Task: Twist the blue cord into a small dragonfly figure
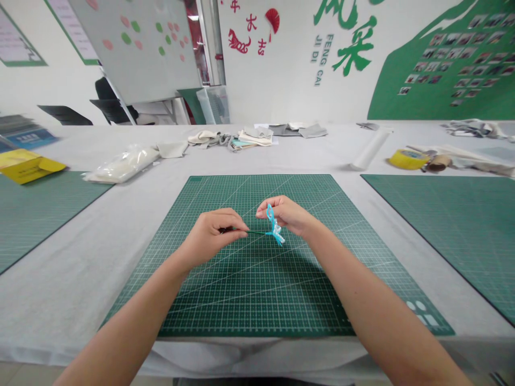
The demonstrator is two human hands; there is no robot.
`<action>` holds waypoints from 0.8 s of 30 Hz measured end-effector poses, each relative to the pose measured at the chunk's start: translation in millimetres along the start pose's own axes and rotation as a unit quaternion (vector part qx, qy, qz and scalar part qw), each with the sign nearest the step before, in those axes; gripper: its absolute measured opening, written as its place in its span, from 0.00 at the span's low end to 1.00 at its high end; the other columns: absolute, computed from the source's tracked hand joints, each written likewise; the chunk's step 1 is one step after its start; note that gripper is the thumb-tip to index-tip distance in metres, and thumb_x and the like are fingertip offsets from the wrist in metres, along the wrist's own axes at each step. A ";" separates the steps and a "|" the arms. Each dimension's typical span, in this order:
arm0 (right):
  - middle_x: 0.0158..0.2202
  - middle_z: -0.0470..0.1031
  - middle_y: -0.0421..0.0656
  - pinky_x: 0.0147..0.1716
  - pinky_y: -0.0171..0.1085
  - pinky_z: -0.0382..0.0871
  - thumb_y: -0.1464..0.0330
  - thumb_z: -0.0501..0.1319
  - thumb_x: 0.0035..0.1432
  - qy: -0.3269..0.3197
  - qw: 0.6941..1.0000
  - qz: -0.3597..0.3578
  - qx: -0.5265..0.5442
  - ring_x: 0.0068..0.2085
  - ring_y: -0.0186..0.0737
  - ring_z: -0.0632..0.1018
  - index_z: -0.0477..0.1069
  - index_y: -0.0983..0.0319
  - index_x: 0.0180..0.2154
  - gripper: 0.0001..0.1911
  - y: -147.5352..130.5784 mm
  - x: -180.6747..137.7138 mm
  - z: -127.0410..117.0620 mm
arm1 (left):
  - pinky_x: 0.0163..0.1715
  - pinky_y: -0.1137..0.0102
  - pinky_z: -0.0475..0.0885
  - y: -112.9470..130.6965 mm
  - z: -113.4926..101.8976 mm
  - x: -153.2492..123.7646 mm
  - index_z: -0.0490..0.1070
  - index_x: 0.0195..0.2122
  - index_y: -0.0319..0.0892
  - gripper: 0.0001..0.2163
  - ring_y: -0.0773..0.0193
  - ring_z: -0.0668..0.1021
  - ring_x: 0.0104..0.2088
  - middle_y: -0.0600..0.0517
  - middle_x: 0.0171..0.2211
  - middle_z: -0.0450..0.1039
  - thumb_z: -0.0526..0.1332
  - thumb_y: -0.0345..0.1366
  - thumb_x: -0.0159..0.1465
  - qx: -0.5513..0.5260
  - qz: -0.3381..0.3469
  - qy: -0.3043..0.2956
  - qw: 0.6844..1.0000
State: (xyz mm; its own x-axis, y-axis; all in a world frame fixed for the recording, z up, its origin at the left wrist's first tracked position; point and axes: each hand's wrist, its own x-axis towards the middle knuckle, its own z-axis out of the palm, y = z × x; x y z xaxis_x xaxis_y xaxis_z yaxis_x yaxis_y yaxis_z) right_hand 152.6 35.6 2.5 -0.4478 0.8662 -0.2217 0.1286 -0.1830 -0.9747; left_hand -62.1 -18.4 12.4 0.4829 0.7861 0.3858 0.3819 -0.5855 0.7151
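Observation:
My left hand [217,228] is closed in a pinch on the thin green stem of a craft flower [277,234]. The stem points right, and its head has light-blue loops and white, bead-like parts. Beside the flower head, my right hand [287,214] is curled with thumb and fingertips together. One blue loop stands up in front of these fingers; whether they grip it or something small is hidden. Both hands are above a green cutting mat [241,300] with a white grid.
More cutting mats lie left [36,214] and right [450,230]. Along the far side are a plastic-wrapped packet [123,165], fabric pieces [249,136], a white roll [372,149] and yellow tape [408,159]. A yellow envelope [30,165] is at far left.

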 end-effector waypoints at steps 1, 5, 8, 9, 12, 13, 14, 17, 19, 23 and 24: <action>0.14 0.58 0.31 0.18 0.33 0.38 0.66 0.67 0.41 0.003 1.000 -0.001 -0.001 0.16 0.25 0.51 0.70 0.63 0.24 0.09 1.4 1.0 1.6 | 0.31 0.71 0.68 -1.2 -0.8 1.0 0.77 0.30 0.42 0.03 0.66 0.74 0.31 0.51 0.30 0.74 0.64 0.33 0.59 -0.016 -0.022 0.024 0.999; 0.15 0.61 0.31 0.19 0.32 0.46 0.68 0.67 0.41 0.011 0.999 -0.020 -0.031 0.17 0.25 0.53 0.71 0.63 0.23 0.06 5.8 4.7 8.8 | 0.25 0.72 0.63 -9.1 -1.5 4.6 0.76 0.29 0.40 0.05 0.69 0.69 0.25 0.54 0.24 0.71 0.67 0.36 0.55 -0.088 -0.143 0.133 0.977; 0.19 0.69 0.35 0.26 0.33 0.57 0.70 0.66 0.42 0.011 0.997 -0.054 -0.059 0.22 0.28 0.64 0.73 0.63 0.23 0.04 8.4 6.1 14.0 | 0.21 0.74 0.57 -14.5 -0.1 5.8 0.76 0.30 0.39 0.08 0.72 0.63 0.21 0.56 0.20 0.67 0.69 0.38 0.52 -0.146 -0.224 0.179 0.947; 0.21 0.70 0.36 0.29 0.34 0.59 0.70 0.66 0.42 0.010 0.996 -0.065 -0.067 0.24 0.30 0.67 0.73 0.63 0.23 0.03 9.3 6.5 15.5 | 0.21 0.74 0.56 -15.7 0.2 6.0 0.77 0.31 0.39 0.09 0.73 0.62 0.20 0.56 0.20 0.66 0.69 0.38 0.51 -0.160 -0.238 0.184 0.940; 0.22 0.71 0.37 0.33 0.35 0.62 0.71 0.65 0.43 0.008 0.992 -0.087 -0.093 0.27 0.32 0.69 0.74 0.63 0.22 0.02 11.2 7.1 19.1 | 0.21 0.74 0.56 -18.1 0.2 5.8 0.77 0.32 0.39 0.11 0.73 0.62 0.21 0.56 0.21 0.67 0.70 0.38 0.50 -0.183 -0.249 0.188 0.932; 0.21 0.70 0.36 0.32 0.35 0.62 0.71 0.65 0.43 0.010 0.990 -0.092 -0.106 0.27 0.32 0.69 0.74 0.63 0.23 0.02 11.3 7.2 19.8 | 0.21 0.75 0.56 -18.6 0.0 5.7 0.77 0.32 0.39 0.11 0.73 0.62 0.21 0.56 0.22 0.67 0.70 0.38 0.50 -0.189 -0.250 0.187 0.931; 0.21 0.69 0.36 0.31 0.35 0.61 0.71 0.65 0.44 0.014 0.988 -0.097 -0.122 0.26 0.31 0.68 0.74 0.63 0.23 0.02 11.3 7.3 20.3 | 0.21 0.75 0.56 -19.0 -0.3 5.7 0.77 0.33 0.39 0.11 0.73 0.62 0.21 0.55 0.22 0.68 0.70 0.38 0.50 -0.194 -0.250 0.187 0.930; 0.19 0.66 0.34 0.28 0.34 0.58 0.72 0.64 0.45 0.034 0.977 -0.103 -0.182 0.24 0.29 0.65 0.74 0.64 0.23 0.02 10.4 7.0 21.1 | 0.22 0.74 0.57 -19.3 -0.8 6.0 0.77 0.33 0.39 0.10 0.73 0.63 0.21 0.54 0.24 0.71 0.70 0.37 0.50 -0.197 -0.247 0.189 0.930; 0.17 0.64 0.34 0.26 0.33 0.57 0.73 0.64 0.47 0.044 0.968 -0.107 -0.221 0.22 0.29 0.64 0.74 0.64 0.24 0.02 9.7 6.2 22.4 | 0.23 0.74 0.59 -19.6 -0.6 6.2 0.78 0.32 0.39 0.10 0.72 0.65 0.22 0.54 0.25 0.72 0.70 0.37 0.50 -0.187 -0.244 0.193 0.932; 0.17 0.62 0.33 0.25 0.32 0.55 0.73 0.62 0.50 0.043 0.944 -0.140 -0.295 0.21 0.28 0.63 0.74 0.63 0.24 0.04 8.2 0.9 29.1 | 0.26 0.72 0.63 -23.2 0.3 5.9 0.78 0.32 0.39 0.10 0.69 0.70 0.25 0.51 0.27 0.75 0.69 0.37 0.51 -0.140 -0.234 0.203 0.940; 0.17 0.62 0.33 0.26 0.32 0.54 0.73 0.62 0.51 0.042 0.937 -0.152 -0.312 0.21 0.28 0.63 0.74 0.63 0.25 0.05 7.6 -1.1 31.4 | 0.27 0.71 0.64 -24.8 0.4 5.6 0.78 0.33 0.39 0.09 0.68 0.71 0.26 0.51 0.28 0.76 0.69 0.37 0.51 -0.119 -0.228 0.207 0.944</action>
State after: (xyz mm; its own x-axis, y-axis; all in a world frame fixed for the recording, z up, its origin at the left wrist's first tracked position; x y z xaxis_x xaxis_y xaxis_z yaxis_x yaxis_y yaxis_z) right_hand 126.2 18.6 -5.5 -0.4804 0.8723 0.0914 0.5106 0.3629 -0.7795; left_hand -68.6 0.4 -3.4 -0.0562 0.9845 0.1661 0.2643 -0.1457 0.9534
